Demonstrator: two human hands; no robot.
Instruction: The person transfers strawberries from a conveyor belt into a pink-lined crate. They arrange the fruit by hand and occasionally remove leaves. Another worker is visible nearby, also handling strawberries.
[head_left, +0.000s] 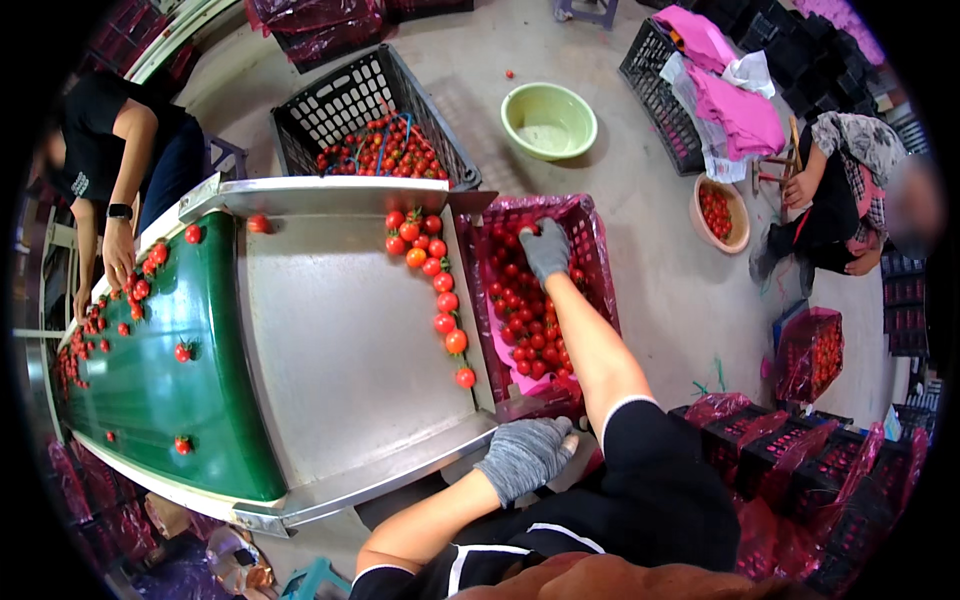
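Observation:
My right hand (546, 251), in a grey fingerless glove, reaches into a crate (583, 214) lined with red plastic film. It is over the red cherry tomatoes (534, 330) in the crate, and its fingertips are too small to show whether they grip one. Gloved the same way, my left hand (527, 459) is by the near corner of a metal tray (345, 337), beside the crate's near end. Its fingers are mostly hidden. Along the tray's right lip lies a line of tomatoes (444, 302), several with green stems. One more tomato (258, 223) sits at the tray's far left.
A green conveyor belt (225, 420) carrying scattered tomatoes adjoins the tray. At its far side a person's hand (118, 251) is over tomatoes. Beyond stand a black crate (337, 97) of tomatoes and a green basin (549, 124). Another person (832, 195) sits at right; wrapped crates (787, 450) stand nearby.

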